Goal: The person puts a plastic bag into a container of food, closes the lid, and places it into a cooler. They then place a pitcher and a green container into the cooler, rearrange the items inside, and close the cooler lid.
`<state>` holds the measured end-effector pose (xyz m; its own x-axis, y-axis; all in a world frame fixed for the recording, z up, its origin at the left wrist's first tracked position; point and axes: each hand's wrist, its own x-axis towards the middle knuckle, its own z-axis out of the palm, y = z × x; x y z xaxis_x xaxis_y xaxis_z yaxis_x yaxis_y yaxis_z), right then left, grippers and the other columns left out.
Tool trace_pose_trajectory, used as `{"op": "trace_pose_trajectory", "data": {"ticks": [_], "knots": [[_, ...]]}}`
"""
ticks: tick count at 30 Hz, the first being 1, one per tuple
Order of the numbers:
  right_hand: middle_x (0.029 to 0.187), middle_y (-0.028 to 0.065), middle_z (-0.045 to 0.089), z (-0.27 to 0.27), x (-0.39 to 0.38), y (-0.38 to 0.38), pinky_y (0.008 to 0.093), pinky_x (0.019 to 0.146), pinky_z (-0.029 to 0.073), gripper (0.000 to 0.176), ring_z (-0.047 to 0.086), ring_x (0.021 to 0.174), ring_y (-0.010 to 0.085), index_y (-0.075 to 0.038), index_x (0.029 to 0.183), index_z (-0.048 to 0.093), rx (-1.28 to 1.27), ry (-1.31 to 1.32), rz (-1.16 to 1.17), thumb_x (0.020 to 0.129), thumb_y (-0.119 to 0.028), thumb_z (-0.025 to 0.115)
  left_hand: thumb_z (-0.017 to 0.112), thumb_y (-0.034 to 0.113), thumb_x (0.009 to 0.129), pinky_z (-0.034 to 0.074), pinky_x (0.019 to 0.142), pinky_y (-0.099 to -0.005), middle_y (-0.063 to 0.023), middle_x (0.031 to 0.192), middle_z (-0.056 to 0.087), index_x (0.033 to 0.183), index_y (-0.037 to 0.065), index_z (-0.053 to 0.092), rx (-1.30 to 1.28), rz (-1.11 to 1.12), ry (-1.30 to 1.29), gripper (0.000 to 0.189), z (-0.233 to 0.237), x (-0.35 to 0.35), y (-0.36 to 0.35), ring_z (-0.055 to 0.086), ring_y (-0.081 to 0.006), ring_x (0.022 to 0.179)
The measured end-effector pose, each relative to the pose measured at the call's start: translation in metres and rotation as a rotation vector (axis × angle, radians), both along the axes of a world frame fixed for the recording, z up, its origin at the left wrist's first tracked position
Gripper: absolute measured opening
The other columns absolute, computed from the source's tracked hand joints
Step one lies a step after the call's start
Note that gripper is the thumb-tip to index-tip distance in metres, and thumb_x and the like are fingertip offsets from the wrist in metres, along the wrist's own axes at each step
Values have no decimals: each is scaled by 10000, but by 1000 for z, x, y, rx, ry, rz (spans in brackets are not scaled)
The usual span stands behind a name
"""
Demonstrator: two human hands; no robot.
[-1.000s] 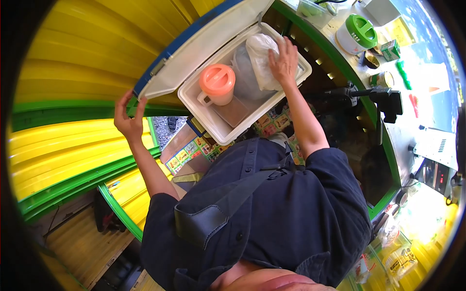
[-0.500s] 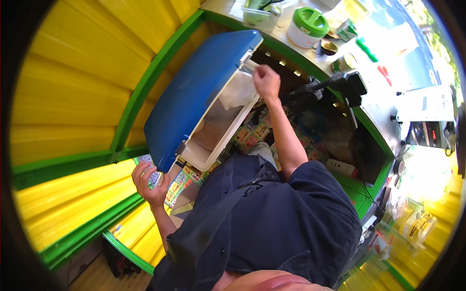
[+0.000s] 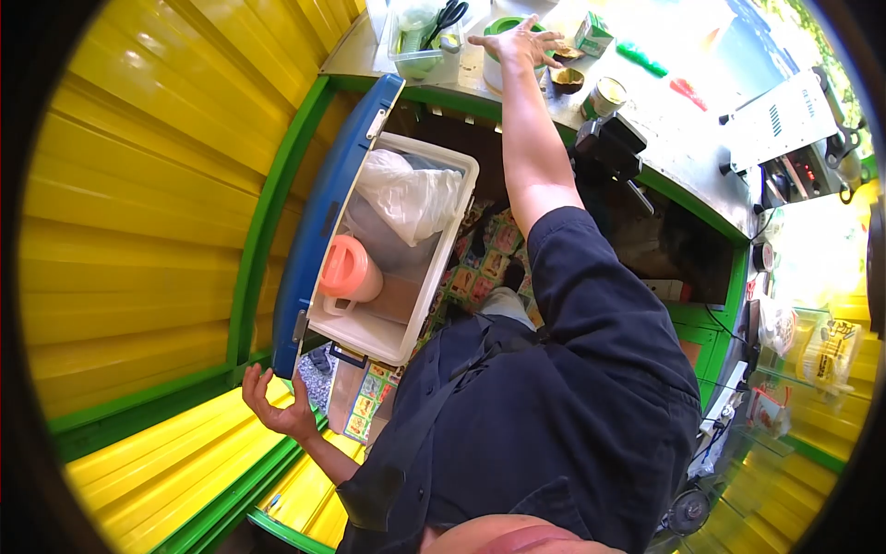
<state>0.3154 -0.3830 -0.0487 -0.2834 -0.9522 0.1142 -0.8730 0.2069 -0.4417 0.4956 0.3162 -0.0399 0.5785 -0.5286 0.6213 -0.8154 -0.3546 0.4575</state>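
A white storage bin (image 3: 415, 337) stands with its blue lid (image 3: 318, 222) tilted up on its left side. Inside lie a crumpled clear plastic bag (image 3: 406, 194) and a pink-lidded jug (image 3: 351, 269). My left hand (image 3: 280, 406) is at the lid's lower corner, fingers apart, and seems to touch its edge without gripping. My right hand (image 3: 520, 43) is spread over the green-lidded white container (image 3: 494, 74) on the counter, covering much of its lid; whether it touches the lid is unclear.
On the counter (image 3: 466, 78) stand a clear tub (image 3: 425, 57) with scissors, a green box (image 3: 592, 34), a brown bowl (image 3: 567, 81) and a tin (image 3: 604, 98). A black device (image 3: 611, 148) juts from the counter's edge. A white appliance (image 3: 780, 125) sits at right.
My right hand has left the bin's edge and reached up to the green-lidded container, with its fingers now spread. The blue lid stands more upright, exposing the jug. The view has shifted.
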Motion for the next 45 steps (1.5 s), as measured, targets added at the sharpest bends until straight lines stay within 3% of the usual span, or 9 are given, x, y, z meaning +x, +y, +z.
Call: {"op": "trace_pose_trajectory", "data": {"ticks": [12, 13, 14, 17, 18, 20, 30, 34, 45], "knots": [[1505, 389, 489, -33, -45, -63, 700, 1188, 350, 1590, 483, 1425, 506, 14, 1673, 210, -257, 283, 148, 526, -901, 822, 872, -4, 774, 454, 1147, -508, -176, 1292, 696, 1174, 20, 699, -48, -3, -24, 436, 9, 21, -8, 624, -382, 1284], [1569, 400, 433, -18, -54, -61, 679, 1240, 284, 1512, 426, 1485, 508, 16, 1667, 228, -189, 278, 234, 592, -891, 783, 876, -8, 770, 458, 1139, -501, -171, 1285, 702, 1165, 28, 708, -48, 14, -2, 431, 11, 24, -9, 626, -380, 1281], [1446, 179, 671, -13, -41, -51, 572, 1143, 452, 1115, 630, 1338, 404, -77, 1498, 573, -290, 448, 59, 722, -872, 673, 889, -4, 758, 459, 1137, -493, -160, 1281, 707, 1149, 34, 716, -50, 47, -1, 430, 11, 25, -10, 629, -373, 1279], [1481, 230, 628, 87, -18, 91, 422, 1154, 466, 1435, 597, 1383, 383, -88, 1645, 398, -222, 135, 270, 543, -921, 785, 929, 23, 732, 469, 1133, -456, -131, 1276, 719, 1136, 47, 735, -119, 61, 15, 449, 7, 36, -6, 637, -339, 1271], [1040, 66, 800, 60, 6, 106, 274, 809, 570, 314, 728, 919, 126, -18, 1174, 780, -862, 191, 52, 998, -278, 786, 932, 27, 736, 472, 1131, -450, -127, 1282, 721, 1131, 49, 743, -155, 64, 49, 438, 4, 40, -5, 635, -329, 1273], [1508, 240, 602, 87, -14, 147, 455, 1198, 425, 1438, 555, 1424, 388, -82, 1641, 408, -243, -39, 462, 518, -859, 857, 930, 31, 746, 473, 1131, -445, -127, 1287, 721, 1133, 50, 749, -197, 50, 54, 427, 6, 44, -9, 631, -322, 1280], [1339, 234, 699, 27, 9, 322, 431, 1038, 574, 1172, 708, 1191, 332, -30, 1528, 539, 119, -250, 1170, 596, -582, 988, 939, 43, 745, 477, 1118, -427, -117, 1288, 725, 1125, 61, 772, -237, 60, 67, 415, 10, 47, -12, 633, -298, 1278], [1339, 368, 573, -11, 29, 364, 513, 1093, 512, 1272, 596, 1270, 486, -64, 1607, 418, 402, -88, 1177, 616, -690, 911, 942, 49, 739, 483, 1108, -420, -106, 1287, 728, 1113, 65, 778, -227, 64, 50, 408, 13, 46, -13, 638, -292, 1268], [1352, 357, 534, -54, 42, 383, 515, 1133, 455, 1291, 507, 1335, 493, -5, 1600, 362, 322, -111, 1092, 626, -651, 910, 950, 82, 735, 485, 1100, -412, -89, 1272, 743, 1100, 71, 783, -176, 64, -21, 402, 18, 46, -12, 643, -295, 1265]]}}
